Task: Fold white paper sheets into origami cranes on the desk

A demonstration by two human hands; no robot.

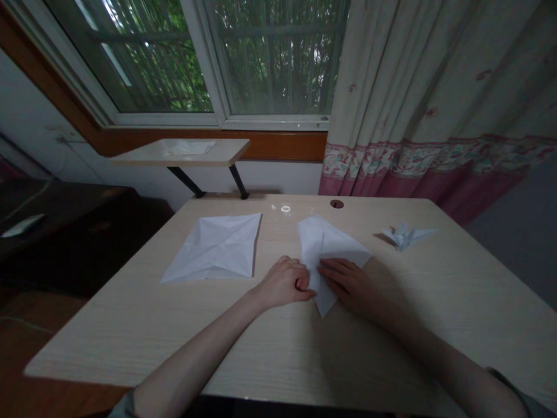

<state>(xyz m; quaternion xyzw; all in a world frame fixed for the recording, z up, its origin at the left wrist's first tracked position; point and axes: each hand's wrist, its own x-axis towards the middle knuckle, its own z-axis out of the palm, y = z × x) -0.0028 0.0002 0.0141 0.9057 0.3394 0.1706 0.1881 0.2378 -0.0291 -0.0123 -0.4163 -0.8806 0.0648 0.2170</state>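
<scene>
A partly folded sheet of white paper (pixel 333 239) lies on the table, with one corner pointing toward me and another reaching right. My left hand (pixel 287 283) is at its left edge, fingers curled and thumb against the paper, so the edge is pinched there. Across the middle of the same sheet, my right hand (pixel 350 284) rests with fingers stretched out flat, pressing the paper down. A second white sheet (pixel 217 247), opened out and marked with creases, lies to the left. Off to the right stands a folded paper crane (pixel 405 235) with spread wings.
The light wooden table (pixel 261 339) has a round cable hole (pixel 336 204) near its back edge. A small raised shelf (pixel 235 152) at the back left carries some white paper (pixel 189 147). Behind are a window (pixel 278 69) and a curtain (pixel 391 93).
</scene>
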